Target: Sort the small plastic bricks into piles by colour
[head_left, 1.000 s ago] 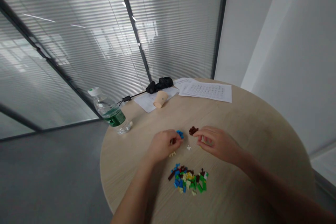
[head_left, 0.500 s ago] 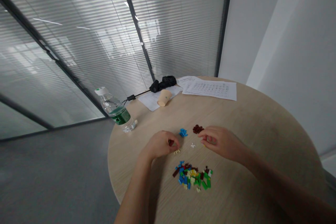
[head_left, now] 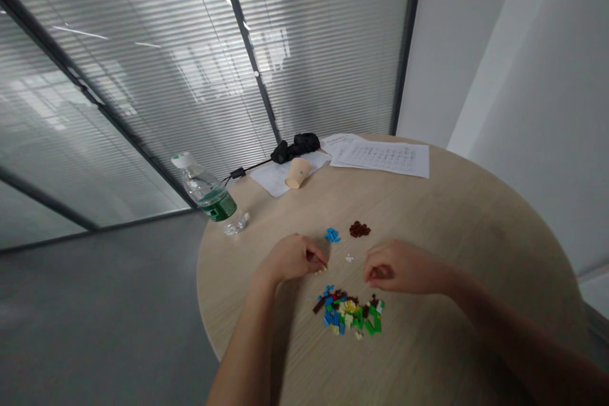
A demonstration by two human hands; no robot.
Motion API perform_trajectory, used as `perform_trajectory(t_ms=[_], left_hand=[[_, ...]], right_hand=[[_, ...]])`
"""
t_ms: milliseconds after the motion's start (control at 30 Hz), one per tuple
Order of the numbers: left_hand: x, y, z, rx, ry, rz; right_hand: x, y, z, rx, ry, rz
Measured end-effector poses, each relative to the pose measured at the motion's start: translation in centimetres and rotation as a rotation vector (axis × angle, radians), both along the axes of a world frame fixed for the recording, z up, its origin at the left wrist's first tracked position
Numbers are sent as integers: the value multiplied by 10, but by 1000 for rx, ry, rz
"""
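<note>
My left hand (head_left: 295, 258) is closed in a pinch, its fingertips on a small cream building brick (head_left: 325, 268) at the little cream group on the tabletop. To the right, my right hand (head_left: 397, 266) hovers low over the wood with fingers curled together; whatever they hold is hidden. Between the hands lie a few tiny white bricks (head_left: 349, 258). Beyond them are a small blue pile (head_left: 332, 235) and a dark red-brown pile (head_left: 360, 229). Nearer to me spreads a mixed heap of bricks (head_left: 349, 312) in blue, green, yellow, cream and brown.
A plastic bottle (head_left: 212, 196) with a green label stands at the round table's (head_left: 457, 216) left edge. Farther back, a paper cup (head_left: 297, 173) lies on its side by a black folded umbrella-like bundle (head_left: 297, 148). Printed sheets (head_left: 380, 157) rest at the far edge.
My right hand has drawn back toward me from the red-brown pile, and its fingers have curled in. My left hand stays at the cream bricks. The view has tilted slightly.
</note>
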State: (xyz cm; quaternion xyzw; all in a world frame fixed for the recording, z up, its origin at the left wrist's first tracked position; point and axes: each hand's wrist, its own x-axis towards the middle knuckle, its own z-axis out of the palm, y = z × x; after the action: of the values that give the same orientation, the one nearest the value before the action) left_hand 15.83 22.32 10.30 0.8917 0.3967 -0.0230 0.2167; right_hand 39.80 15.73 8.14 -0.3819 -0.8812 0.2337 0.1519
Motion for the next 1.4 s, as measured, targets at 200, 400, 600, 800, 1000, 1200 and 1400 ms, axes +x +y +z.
perform_trajectory(t_ms=[200, 400, 600, 800, 1000, 1200, 1400], left_hand=[[2, -1, -1, 103, -43, 5], [12, -4, -3, 175, -77, 2], [16, -4, -8, 165, -111, -59], [18, -5, -10, 111, -120, -84], [27, -12, -12, 52, -154, -133], [31, -19, -9, -103, -168, -219], [28, -20, -2, -236, -128, -217]], right_hand=[[-2, -4, 2, -43, -7, 97], [-4, -4, -1, -60, 0, 104], [-2, -2, -2, -42, -24, 41], [17, 8, 3, 87, -10, -204], [2, 4, -2, 138, -18, -144], [-18, -2, -11, 169, -62, -124], [-13, -3, -6, 139, 35, -55]])
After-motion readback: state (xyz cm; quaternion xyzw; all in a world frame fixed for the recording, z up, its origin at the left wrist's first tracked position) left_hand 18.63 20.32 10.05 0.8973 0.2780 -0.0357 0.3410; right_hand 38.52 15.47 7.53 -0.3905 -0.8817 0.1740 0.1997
